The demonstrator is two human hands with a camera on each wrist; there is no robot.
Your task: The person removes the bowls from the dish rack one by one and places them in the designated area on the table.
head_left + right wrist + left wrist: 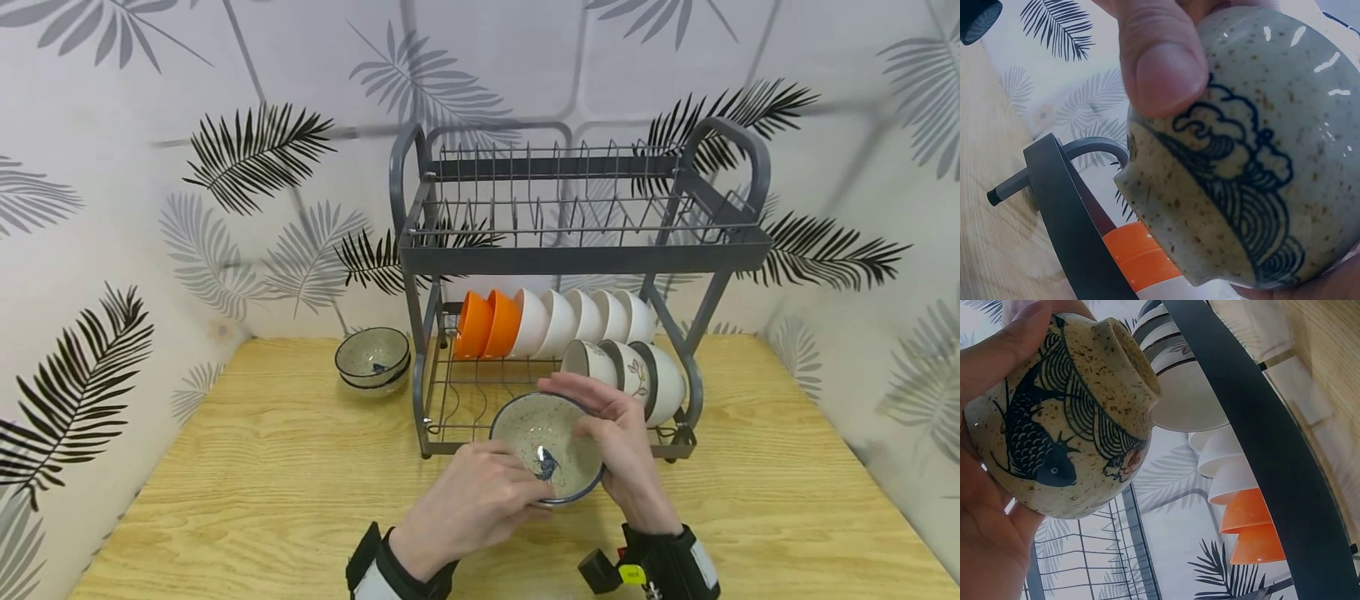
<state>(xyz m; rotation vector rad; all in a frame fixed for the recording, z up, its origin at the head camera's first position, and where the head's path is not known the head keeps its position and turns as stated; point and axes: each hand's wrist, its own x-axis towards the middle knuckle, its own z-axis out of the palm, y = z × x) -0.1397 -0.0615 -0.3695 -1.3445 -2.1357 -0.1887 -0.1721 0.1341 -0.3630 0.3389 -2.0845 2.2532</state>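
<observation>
A speckled ceramic bowl [528,429] with a blue rim is held between both hands in front of the dish rack, its inside tilted toward the head camera. My left hand [480,496] grips its near left rim. On the right side, my right hand [626,446] holds it with the thumb over the rim. A blue fish and wave pattern shows on the outside of the bowl [1041,437] in the left wrist view. Blue clouds and waves mark the bowl [1310,162] in the right wrist view, where a thumb [1166,75] presses its side.
Behind the hands stands a two-tier grey dish rack [585,258]. Its lower tier carries orange bowls [474,327], several white bowls [558,325] and patterned bowls [663,383] on edge. Two stacked speckled bowls [372,354] sit on the wooden table [262,467] left of the rack.
</observation>
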